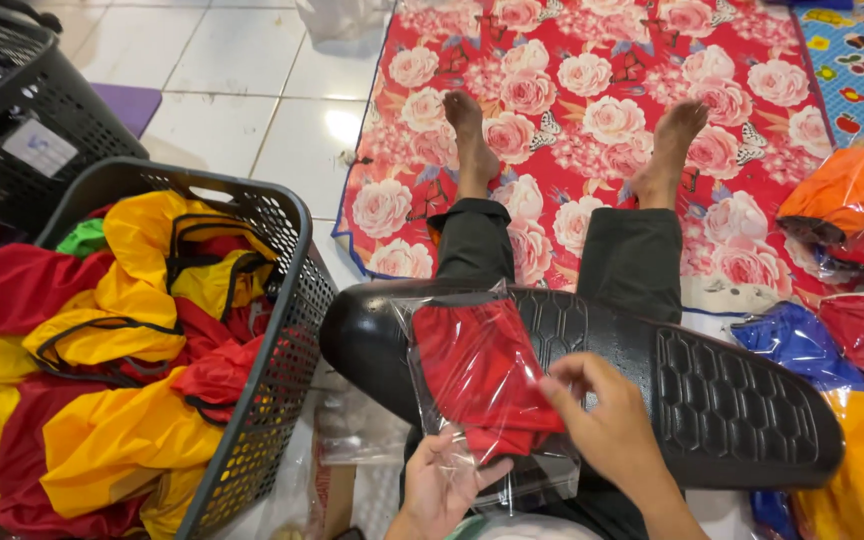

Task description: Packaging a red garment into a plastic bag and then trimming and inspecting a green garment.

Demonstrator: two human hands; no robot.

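Rose-patterned floor mat [592, 90], black lap board [732, 400], red bagged garment [477, 375] pinched between left hand [442, 490] and right hand [607, 425]

I saw little free room around my hands. My left hand [442, 485] and right hand [607, 430] worked close together over the black board [742, 410] on my lap, and the clear bag [482, 380] covered its left part. The right part of the board was bare. On the left, the basket [287, 330] full of red and yellow clothes [122, 350] blocked the way. On the right, the packed bags [852, 340] lay near. Beyond my legs [572, 250], the flower mat [592, 90] was open.
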